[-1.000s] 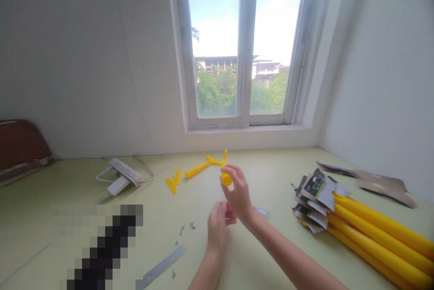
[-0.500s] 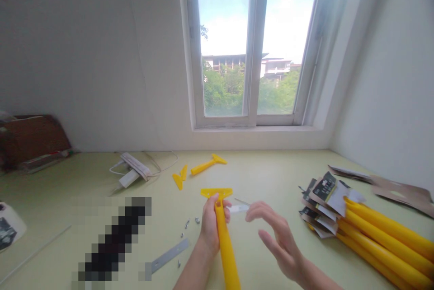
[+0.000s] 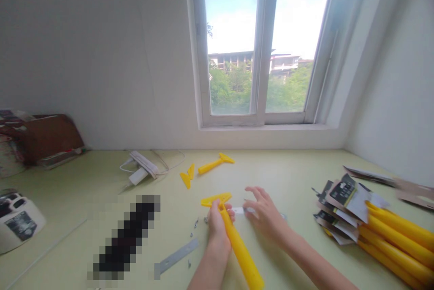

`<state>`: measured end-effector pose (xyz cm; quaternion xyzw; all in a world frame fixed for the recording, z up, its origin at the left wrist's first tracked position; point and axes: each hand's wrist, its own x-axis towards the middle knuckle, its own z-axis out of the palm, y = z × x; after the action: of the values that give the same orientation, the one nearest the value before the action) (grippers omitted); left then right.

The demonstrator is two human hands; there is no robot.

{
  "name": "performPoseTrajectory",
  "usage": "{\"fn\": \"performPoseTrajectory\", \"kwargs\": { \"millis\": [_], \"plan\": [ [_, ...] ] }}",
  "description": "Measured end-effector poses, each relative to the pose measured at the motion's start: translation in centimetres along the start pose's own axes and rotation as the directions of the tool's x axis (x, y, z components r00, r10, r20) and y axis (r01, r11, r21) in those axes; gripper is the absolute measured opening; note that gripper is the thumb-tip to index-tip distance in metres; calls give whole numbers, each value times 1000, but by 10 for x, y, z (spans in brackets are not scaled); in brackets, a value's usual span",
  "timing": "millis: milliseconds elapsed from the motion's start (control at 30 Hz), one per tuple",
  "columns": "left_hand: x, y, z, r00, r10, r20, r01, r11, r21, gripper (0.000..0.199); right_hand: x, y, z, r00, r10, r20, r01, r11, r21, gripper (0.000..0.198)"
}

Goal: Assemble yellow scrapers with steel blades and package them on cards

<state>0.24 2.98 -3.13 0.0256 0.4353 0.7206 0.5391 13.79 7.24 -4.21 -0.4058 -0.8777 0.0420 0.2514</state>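
Observation:
My left hand (image 3: 219, 231) is closed around the neck of a yellow plastic scraper (image 3: 242, 258), its wide head pointing away from me and the handle slanting toward my right. To its right, my right hand (image 3: 266, 217) is spread low over the table, fingers apart, beside a pale metal strip (image 3: 238, 211). The hand covers part of that strip, and I cannot tell whether the fingertips touch it. Left of my left forearm lies a flat grey blade with holes (image 3: 179, 254). Several small screws (image 3: 195, 225) are scattered near it.
Farther back lie a smaller yellow scraper (image 3: 210, 166) and yellow triangular pieces (image 3: 185, 180). A power strip (image 3: 144, 164) with cables is behind left. Carded yellow scrapers (image 3: 396, 236) are stacked at right, cardboard (image 3: 413, 193) behind them. A white container (image 3: 22, 224) stands far left.
My right hand has moved forward and left over the table by the metal strip. The scraper in my left hand has turned, its handle end swinging right. The view has shifted slightly left.

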Motion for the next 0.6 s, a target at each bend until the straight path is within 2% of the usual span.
{"fn": "performPoseTrajectory", "kwargs": {
  "millis": [100, 267, 433, 600],
  "plan": [
    [-2, 4, 2, 999, 4, 42, -2, 999, -44, 10, 2, -3, -5, 999, 16, 47, -16, 1000, 1, 16],
    [-9, 16, 3, 964, 82, 251, -28, 977, -212, 8, -6, -6, -13, 993, 26, 118, -27, 1000, 12, 19],
    [-14, 18, 3, 938, 85, 337, -27, 985, -172, 10, -18, -12, -20, 991, -1, 135, -2, 1000, 22, 19],
    [-15, 16, 4, 939, 61, 338, -21, 992, -121, 13, -21, -14, -23, 987, -23, 158, 18, 999, 36, 16]
  ]
}}
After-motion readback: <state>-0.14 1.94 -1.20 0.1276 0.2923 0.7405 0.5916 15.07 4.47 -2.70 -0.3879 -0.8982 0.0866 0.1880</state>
